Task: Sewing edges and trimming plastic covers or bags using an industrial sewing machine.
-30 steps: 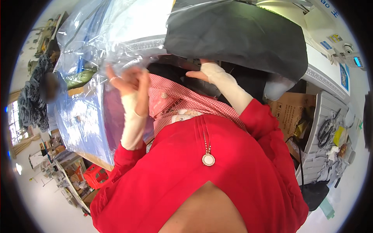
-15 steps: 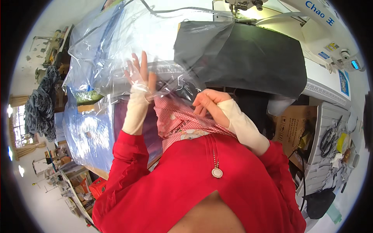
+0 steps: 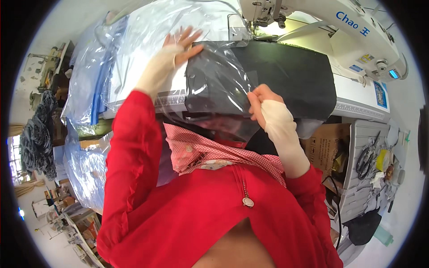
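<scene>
Film point(image 3: 225, 73), apparently in right grip point(image 3: 264, 99)

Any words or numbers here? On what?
White sewing machine: big blue lettering, not copied here.
Yellow rectangular sticker: too small.
Blue rectangular sticker: too small.
Lit blue screen: too small.
Pale ruler strip: too small.
Brown cardboard box: print blurred.
Pink checked cloth garment: print blurred.

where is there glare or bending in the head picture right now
Head view: bright streaks of glare on the clear plastic sheet, little on the black panel where uncovered; a yellowish glow under the sewing machine; the ruler strip looks curved.
</scene>
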### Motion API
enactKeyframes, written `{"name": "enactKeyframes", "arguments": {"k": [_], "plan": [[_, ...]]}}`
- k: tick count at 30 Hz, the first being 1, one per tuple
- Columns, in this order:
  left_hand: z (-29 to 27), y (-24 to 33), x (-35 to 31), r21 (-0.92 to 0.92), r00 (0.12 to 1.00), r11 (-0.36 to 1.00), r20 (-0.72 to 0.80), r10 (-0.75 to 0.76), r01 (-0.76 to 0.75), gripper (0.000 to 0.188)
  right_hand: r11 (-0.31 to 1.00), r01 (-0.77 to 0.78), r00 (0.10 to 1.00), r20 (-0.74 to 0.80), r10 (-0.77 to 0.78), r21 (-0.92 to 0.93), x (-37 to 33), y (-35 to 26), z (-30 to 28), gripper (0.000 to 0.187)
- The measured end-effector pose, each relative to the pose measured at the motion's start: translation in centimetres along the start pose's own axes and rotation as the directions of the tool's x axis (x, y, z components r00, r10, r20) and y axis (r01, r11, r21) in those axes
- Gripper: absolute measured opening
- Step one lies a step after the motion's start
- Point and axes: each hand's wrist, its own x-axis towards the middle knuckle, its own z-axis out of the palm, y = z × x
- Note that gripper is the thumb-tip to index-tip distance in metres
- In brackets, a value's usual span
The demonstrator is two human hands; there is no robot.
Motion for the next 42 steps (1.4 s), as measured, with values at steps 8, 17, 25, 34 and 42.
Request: {"name": "enactKeyframes", "arguments": {"k": [8, 17, 25, 34, 42], "plan": [[-5.0, 2.3, 5.3, -0.641, 0.989, 0.754, 0.083, -0.124, 0.148, 0.055, 0.919, 0.197, 0.976, -0.017, -0.216, -0.342, 2.7, -0.7, -2.4, 0.025], [2.7, 2.9, 10.6, 0.353, 0.973, 0.907, -0.051, -0.226, 0.229, 0.056, 0.733, 0.289, 0.898, -0.091, -0.430, -0.616, 5.8, -0.9, -0.9, 0.041], [-0.7, 9.3, 2.7, 0.184, 0.985, 0.973, 0.077, -0.156, 0.140, 0.060, 0.979, -0.065, 0.995, -0.085, 0.049, -0.195, 9.6, 0.7, -4.4, 0.040], [-2.4, 3.4, -2.7, 0.046, 0.973, 0.973, 0.050, 0.226, -0.228, 0.056, 0.938, -0.149, 0.936, 0.352, 0.030, 0.314, -0.2, -1.0, 1.3, 0.017], [1.1, 10.1, -1.0, -0.162, 0.912, 0.910, -0.221, 0.344, -0.383, 0.031, 0.992, 0.095, 0.987, 0.138, -0.083, -0.088, 4.3, 0.0, -1.0, 0.037]]}}
